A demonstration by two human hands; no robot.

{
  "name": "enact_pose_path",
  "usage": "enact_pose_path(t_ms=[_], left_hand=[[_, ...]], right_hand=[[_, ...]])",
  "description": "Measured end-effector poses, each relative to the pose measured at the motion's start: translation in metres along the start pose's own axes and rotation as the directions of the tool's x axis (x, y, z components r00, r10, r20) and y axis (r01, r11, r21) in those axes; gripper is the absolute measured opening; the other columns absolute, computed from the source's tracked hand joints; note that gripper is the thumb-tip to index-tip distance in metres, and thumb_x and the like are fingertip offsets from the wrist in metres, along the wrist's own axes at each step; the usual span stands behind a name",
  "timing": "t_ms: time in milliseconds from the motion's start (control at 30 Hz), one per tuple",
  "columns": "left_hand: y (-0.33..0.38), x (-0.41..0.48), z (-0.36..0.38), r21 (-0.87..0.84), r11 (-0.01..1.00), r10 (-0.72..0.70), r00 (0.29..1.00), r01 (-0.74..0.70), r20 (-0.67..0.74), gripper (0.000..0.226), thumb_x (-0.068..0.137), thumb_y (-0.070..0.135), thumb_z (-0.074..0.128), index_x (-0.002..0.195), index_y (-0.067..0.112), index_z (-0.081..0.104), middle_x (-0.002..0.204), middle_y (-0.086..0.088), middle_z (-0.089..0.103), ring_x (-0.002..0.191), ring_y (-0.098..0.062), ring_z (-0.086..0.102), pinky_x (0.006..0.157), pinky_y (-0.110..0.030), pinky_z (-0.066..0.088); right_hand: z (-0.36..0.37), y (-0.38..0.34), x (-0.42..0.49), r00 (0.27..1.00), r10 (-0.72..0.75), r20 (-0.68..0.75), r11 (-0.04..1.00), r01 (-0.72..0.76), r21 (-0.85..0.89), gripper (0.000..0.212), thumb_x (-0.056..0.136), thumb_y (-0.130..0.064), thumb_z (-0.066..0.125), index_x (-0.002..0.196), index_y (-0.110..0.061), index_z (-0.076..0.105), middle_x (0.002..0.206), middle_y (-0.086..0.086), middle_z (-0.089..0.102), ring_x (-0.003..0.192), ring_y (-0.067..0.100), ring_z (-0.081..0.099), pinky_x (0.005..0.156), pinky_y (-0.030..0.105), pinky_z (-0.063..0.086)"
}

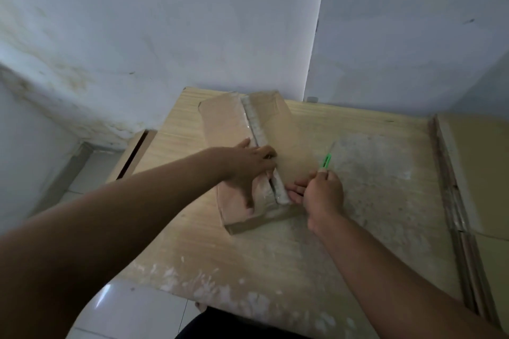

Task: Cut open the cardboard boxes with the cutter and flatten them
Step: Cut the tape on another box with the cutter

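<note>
Stained pale walls (165,22) met in a corner behind a wooden table (358,242) smeared with white residue, all seen from the head camera. On the table lay the cardboard box (228,124), its long side running away from the person, its two top flaps joined by a strip of tape (254,121). At the near end the seam stood open as a dark slit (272,186) — nothing inside could be made out. The left hand (248,165) lay spread on the left flap, fingers straight and reaching to the seam, probably to steady the box and press the flap down. The right hand (322,192) gripped the green cutter (327,160), blade pointing up and away from the box, while its lower fingers (296,188) touched the right flap beside the slit — likely feeling for the opening with the blade held clear. Flattened cardboard (473,162) was stacked along the table's right edge; another piece (135,154) leaned at the table's left side
</note>
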State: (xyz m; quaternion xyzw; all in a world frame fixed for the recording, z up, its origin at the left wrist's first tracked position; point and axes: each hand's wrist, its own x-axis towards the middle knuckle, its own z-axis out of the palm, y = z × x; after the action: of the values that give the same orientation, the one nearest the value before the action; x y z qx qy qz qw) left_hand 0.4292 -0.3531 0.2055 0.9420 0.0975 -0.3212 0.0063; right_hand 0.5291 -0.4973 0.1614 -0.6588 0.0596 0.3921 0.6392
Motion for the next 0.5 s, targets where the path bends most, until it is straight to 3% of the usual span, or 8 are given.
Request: enact_pose_path(t_ms=[67,167,267,367,500], left_hand=[[-0.001,0.006,-0.005,-0.013,1.000,0.012,1.000,-0.012,0.019,0.106,0.068,0.065,0.085,0.151,0.019,0.037,0.162,-0.010,0.012,0.148,-0.031,0.029,0.124,-0.053,0.015],[-0.002,0.011,-0.004,-0.019,1.000,0.021,1.000,-0.020,0.014,0.092,0.067,0.060,0.088,0.139,0.019,0.048,0.158,-0.010,0.017,0.142,-0.033,0.036,0.120,-0.052,0.023],[-0.004,0.013,-0.003,-0.007,1.000,0.011,1.000,-0.011,-0.003,0.087,0.067,0.059,0.089,0.135,0.021,0.051,0.157,-0.009,0.018,0.138,-0.032,0.041,0.119,-0.050,0.026],[-0.005,0.015,-0.003,0.011,1.000,-0.003,1.000,0.003,-0.004,0.087,0.065,0.060,0.089,0.134,0.022,0.052,0.156,-0.008,0.018,0.134,-0.031,0.045,0.118,-0.049,0.027],[-0.004,0.017,-0.007,0.029,0.999,-0.017,1.000,0.017,0.015,0.087,0.061,0.062,0.090,0.131,0.022,0.054,0.152,-0.006,0.020,0.127,-0.033,0.050,0.114,-0.052,0.033]], right_hand=[[0.000,0.003,0.000,1.000,-0.030,0.010,1.000,0.030,0.009,0.026,0.110,-0.021,0.027,0.099,-0.006,0.045,0.074,0.018,0.054,0.057,0.026,0.064,0.053,0.036,0.058],[-0.009,0.013,0.001,0.992,-0.128,0.011,0.976,0.128,-0.178,0.022,0.108,-0.021,0.033,0.101,-0.018,0.054,0.069,0.009,0.053,0.042,0.012,0.050,0.039,0.025,0.041],[-0.034,0.025,-0.010,0.961,-0.234,0.150,0.899,0.273,-0.343,0.031,0.106,-0.018,0.039,0.123,-0.038,0.057,0.066,-0.005,0.055,0.049,0.007,0.044,0.048,0.024,0.035],[-0.060,0.038,-0.031,0.896,-0.265,0.355,0.728,0.427,-0.536,0.036,0.104,-0.018,0.045,0.131,-0.036,0.061,0.084,-0.019,0.061,0.065,-0.005,0.050,0.061,0.019,0.039],[-0.078,0.043,-0.046,0.872,-0.220,0.438,0.696,0.455,-0.556,0.037,0.104,-0.018,0.047,0.129,-0.041,0.064,0.052,-0.025,0.050,0.050,-0.002,0.043,0.056,0.016,0.035]])
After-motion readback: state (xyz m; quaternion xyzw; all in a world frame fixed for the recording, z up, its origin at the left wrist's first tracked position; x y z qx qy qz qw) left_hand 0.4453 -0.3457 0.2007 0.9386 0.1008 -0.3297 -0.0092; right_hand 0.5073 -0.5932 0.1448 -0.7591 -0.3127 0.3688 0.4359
